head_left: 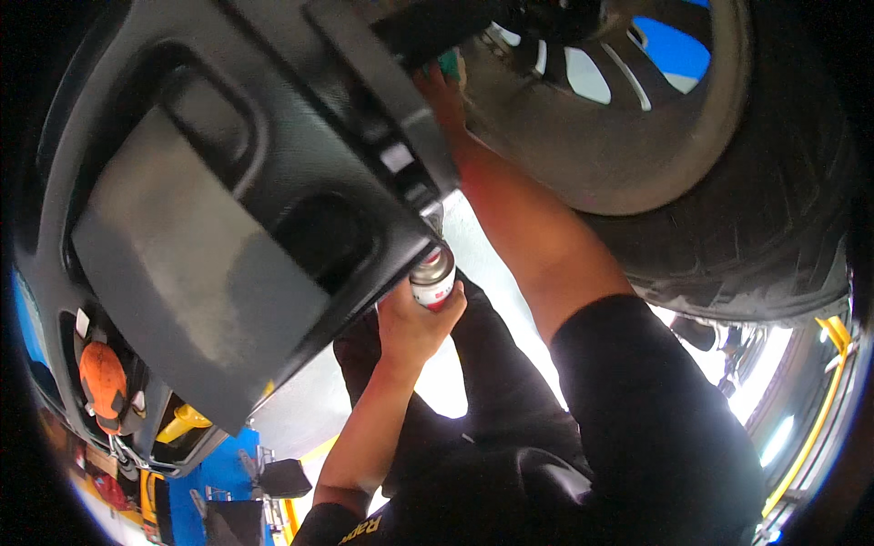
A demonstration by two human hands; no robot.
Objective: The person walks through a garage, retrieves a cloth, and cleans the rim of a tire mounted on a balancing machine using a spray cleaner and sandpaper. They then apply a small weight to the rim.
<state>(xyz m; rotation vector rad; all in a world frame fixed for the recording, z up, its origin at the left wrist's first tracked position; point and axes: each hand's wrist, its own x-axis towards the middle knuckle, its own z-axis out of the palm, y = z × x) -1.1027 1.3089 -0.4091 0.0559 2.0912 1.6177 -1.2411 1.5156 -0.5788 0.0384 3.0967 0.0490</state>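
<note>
My left hand is wrapped round an aerosol spray can with a silvery top and a white and red body, upright just under the near corner of the black tool cart. My right arm stretches up between the cart and a large wheel. At its end my right hand is closed against a small green thing, perhaps a cloth. The cart's edge covers part of that hand, so its fingertips are hidden. The wheel's dark spokes and wide tyre fill the upper right.
A grey mat or sheet lies over the cart's moulded top. An orange and black tool and a yellow piece sit in its lower-left compartments. Yellow rails run along the right, and blue equipment stands lower left.
</note>
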